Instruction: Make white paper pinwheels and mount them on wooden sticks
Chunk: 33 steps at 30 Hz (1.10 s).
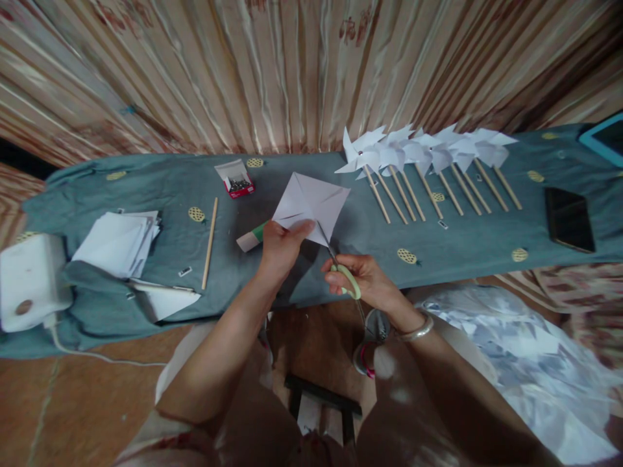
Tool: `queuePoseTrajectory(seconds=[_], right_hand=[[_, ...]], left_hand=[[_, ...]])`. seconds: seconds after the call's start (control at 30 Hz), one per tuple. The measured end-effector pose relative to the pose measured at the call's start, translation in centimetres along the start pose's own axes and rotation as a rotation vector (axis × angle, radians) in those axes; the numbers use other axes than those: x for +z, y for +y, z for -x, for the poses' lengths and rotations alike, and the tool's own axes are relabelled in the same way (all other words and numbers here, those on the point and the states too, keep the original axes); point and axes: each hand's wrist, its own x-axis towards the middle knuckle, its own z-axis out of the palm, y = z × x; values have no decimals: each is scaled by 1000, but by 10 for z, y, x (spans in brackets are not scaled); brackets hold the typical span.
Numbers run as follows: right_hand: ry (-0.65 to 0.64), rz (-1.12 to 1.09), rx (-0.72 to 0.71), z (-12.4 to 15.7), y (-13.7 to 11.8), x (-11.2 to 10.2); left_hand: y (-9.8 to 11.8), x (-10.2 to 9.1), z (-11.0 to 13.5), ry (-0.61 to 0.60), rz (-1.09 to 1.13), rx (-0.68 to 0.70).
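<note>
My left hand (pixel 286 245) pinches a square sheet of white paper (pixel 311 201) by its near corner, thumb on top. Slits run in from the corners of the sheet. In my right hand (pixel 359 277) is a pair of scissors (pixel 351 285) with pale green handles, its blades at the sheet's near right corner. Beneath the left hand, a green and pale tube (pixel 252 239) lies partly hidden. Just behind it stands an open red box (pixel 238 183) of small metal pins. A loose wooden stick (pixel 210 243) rests to the left.
Several white paper pinwheels (pixel 428 150) on sticks lie in a row at the back right. A phone (pixel 568 219) and a blue-edged tablet (pixel 606 139) are at far right. Stacked paper (pixel 117 240) and a white box with a cable (pixel 34 282) sit left. A plastic bag (pixel 525 350) holds paper pieces.
</note>
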Motion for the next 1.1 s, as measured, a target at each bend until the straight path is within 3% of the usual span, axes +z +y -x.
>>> queuePoseTrajectory(seconds=[1.1], right_hand=[[31,-13,-8,-1,1,1]], left_hand=[[-1,3,6,-12,16,-40]])
